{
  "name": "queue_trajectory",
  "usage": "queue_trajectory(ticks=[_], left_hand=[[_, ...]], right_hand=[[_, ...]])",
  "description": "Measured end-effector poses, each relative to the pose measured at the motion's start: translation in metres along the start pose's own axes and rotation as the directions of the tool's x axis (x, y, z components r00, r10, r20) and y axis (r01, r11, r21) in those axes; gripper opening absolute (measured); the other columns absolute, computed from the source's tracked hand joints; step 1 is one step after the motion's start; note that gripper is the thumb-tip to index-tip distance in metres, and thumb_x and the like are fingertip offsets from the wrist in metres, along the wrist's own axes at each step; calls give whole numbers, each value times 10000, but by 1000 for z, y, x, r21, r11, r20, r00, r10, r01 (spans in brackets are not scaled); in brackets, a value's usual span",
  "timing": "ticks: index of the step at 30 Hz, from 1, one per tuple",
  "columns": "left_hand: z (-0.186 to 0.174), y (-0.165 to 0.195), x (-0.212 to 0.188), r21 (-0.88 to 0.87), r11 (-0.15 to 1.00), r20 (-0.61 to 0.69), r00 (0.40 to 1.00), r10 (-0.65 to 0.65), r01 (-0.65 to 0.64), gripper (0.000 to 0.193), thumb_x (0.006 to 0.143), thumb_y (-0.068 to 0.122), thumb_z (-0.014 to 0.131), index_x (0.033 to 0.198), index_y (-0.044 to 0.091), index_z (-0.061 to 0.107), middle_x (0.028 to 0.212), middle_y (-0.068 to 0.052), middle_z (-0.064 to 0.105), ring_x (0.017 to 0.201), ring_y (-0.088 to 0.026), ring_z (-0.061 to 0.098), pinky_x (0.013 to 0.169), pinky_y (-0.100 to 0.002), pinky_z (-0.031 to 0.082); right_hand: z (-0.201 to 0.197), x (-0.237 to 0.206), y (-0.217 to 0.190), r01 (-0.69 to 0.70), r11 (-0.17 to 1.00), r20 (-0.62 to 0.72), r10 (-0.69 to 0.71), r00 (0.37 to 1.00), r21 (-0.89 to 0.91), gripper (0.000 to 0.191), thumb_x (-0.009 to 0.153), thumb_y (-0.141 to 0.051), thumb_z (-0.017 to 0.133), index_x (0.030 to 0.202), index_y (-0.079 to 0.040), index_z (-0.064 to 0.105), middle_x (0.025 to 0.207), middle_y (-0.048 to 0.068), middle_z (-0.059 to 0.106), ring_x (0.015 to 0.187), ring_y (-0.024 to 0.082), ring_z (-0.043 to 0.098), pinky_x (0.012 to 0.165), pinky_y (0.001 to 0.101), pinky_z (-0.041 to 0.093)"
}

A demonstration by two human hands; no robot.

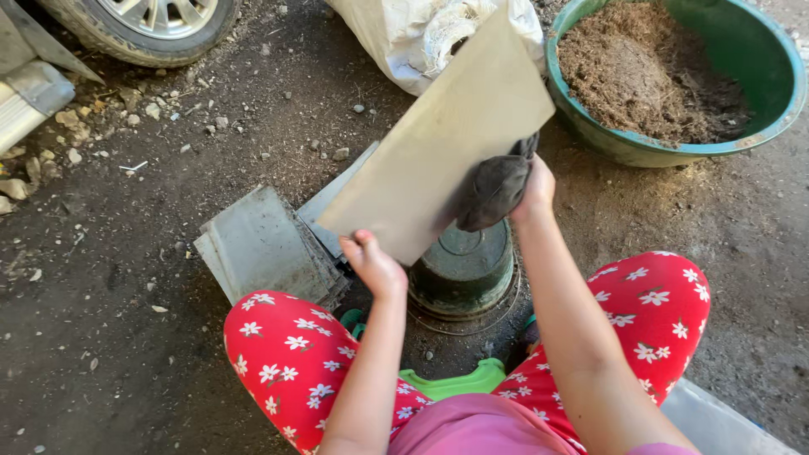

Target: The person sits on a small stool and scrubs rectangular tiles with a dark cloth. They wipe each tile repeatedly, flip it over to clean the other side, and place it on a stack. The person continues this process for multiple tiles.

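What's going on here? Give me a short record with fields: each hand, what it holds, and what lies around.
Left hand: left hand grips the lower corner of a flat grey sheet, held tilted above the ground
Right hand: right hand presses a dark cloth against the sheet
Below the hands: a round green container
Beside it: a stack of grey sheets on the dirt
Behind: a green basin of brown material, a white sack, a car wheel

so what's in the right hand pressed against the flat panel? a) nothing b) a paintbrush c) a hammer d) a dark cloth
d: the right hand grips a bunched dark cloth against the tan flat panel, while the left hand holds the panel's lower edge.
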State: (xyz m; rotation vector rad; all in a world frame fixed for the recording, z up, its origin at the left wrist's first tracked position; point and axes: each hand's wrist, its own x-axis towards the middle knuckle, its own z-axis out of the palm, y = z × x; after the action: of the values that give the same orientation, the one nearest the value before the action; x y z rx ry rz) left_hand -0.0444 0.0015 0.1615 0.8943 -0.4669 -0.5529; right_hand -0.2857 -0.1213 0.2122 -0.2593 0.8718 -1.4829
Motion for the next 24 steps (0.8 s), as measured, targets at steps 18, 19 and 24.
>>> queue_trajectory(ticks=[18, 19, 24], left_hand=[[5, 17, 99, 40, 984, 77, 983, 169, -172, 91, 1108, 129, 509, 1107, 41, 486, 1050, -18, 530, 968, -122, 457, 947, -320, 419], [-3, 10, 86, 134, 974, 80, 982, 172, -182, 92, 1103, 132, 510, 1088, 42, 498, 1017, -6, 542, 937, -115, 458, 911, -316, 416], [-38, -4, 8, 343, 671, 652, 681, 333, -657, 100, 1079, 86, 494, 1101, 81, 591, 1091, -88, 750, 793, -179, 625, 1144, -440, 449]], right_hand=[[-64, 6, -23, 651, 193, 506, -484, 714, -735, 418, 890, -16, 421, 1146, 56, 743, 1184, 230, 742, 1173, 306, 707, 1106, 357, 496], [-72, 11, -35, 604, 355, 400, -501, 767, -714, 460, 859, -5, 418, 1209, 64, 709, 1239, 213, 719, 1211, 290, 669, 1101, 345, 469], [-97, 30, -80, 465, 836, 151, -440, 885, -292, 533, 861, 7, 412, 1341, 63, 638, 1278, 156, 689, 1152, 230, 665, 1024, 324, 531]])
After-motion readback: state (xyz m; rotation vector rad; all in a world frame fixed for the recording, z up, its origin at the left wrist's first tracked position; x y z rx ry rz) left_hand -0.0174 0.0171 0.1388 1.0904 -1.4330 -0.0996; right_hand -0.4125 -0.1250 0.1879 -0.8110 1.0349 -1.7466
